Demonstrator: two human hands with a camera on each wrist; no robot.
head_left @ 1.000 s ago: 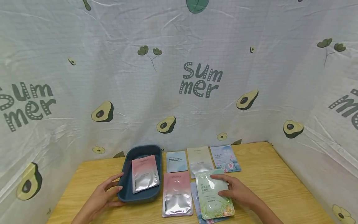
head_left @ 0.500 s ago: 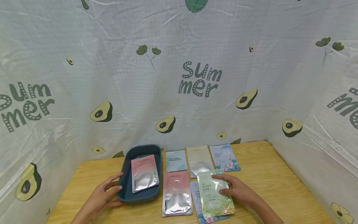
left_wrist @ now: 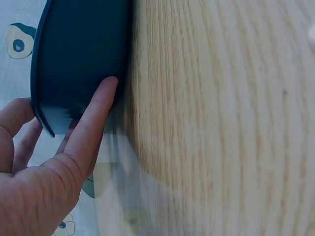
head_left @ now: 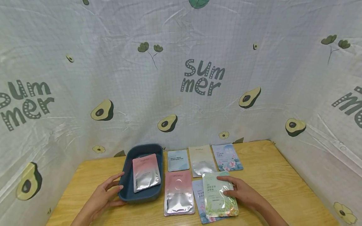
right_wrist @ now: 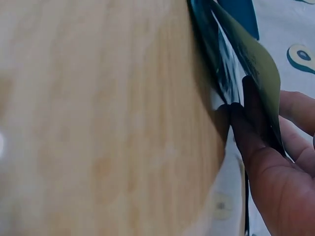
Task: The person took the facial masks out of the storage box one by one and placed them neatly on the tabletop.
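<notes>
My left hand [head_left: 103, 194] touches the left side of a dark blue tray [head_left: 141, 198], its fingers spread and fairly straight. In the left wrist view, one finger [left_wrist: 91, 118] lies along the tray's outer wall [left_wrist: 83, 54]. Inside the tray lies a pink-and-silver foil sachet [head_left: 146, 172]. My right hand [head_left: 244, 193] pinches the right edge of a light green sachet [head_left: 219, 199], seen as a bent sheet [right_wrist: 261, 69] in the right wrist view. Beneath it, a blue floral sachet [head_left: 200, 196] is partly covered.
A second pink-and-silver sachet [head_left: 179, 193] lies right of the tray. Behind lie a small light blue sachet [head_left: 178, 160], a cream-and-silver one [head_left: 202, 160] and a blue floral one [head_left: 227, 157]. A patterned cloth [head_left: 135, 94] hangs beyond the wooden table [head_left: 285, 188].
The green sachet shifts slightly right in my right hand and stands straighter, showing more of the blue sachet beneath. The left hand and tray stay put.
</notes>
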